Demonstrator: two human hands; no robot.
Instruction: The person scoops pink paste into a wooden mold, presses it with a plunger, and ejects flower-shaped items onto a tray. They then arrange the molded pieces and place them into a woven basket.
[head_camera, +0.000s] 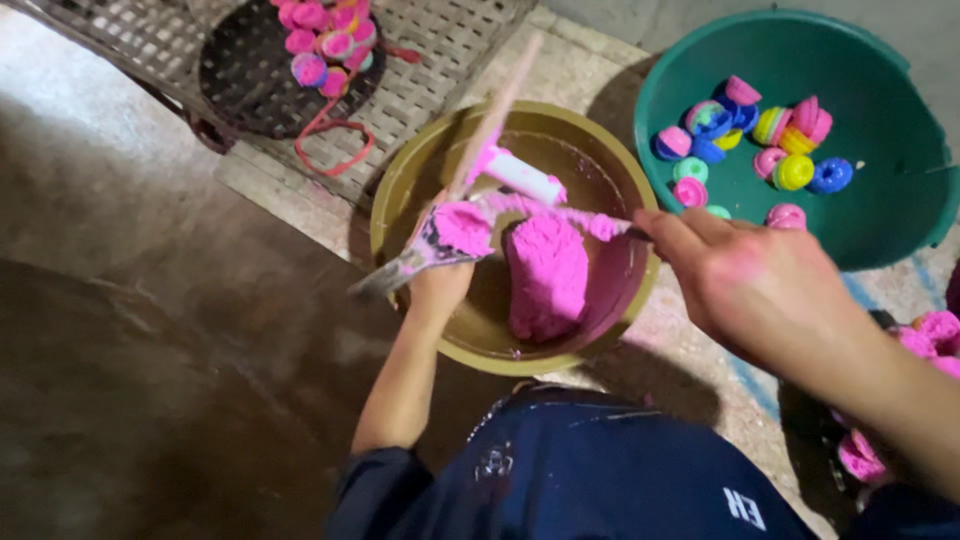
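Note:
An olive-yellow bowl (400, 195) holds a large lump of pink dough (547, 275). My left hand (437, 287) reaches in over the near left rim and grips a metal scoop-like tool (395, 272) loaded with pink dough. My right hand (755, 285) comes in from the right. It holds a thin blade or stick (600, 224) smeared with pink dough, and its tip lies across the dough on the scoop. A wooden stick (497, 110) and a white cylinder (522, 176) lean inside the bowl.
A green basin (880, 70) at the upper right holds several small coloured ring-shaped moulds (745, 135). A woven tray (440, 50) at the top carries a dark round sieve (245, 85) with pink moulded pieces (325, 40). More pink pieces (930, 335) lie at the right edge.

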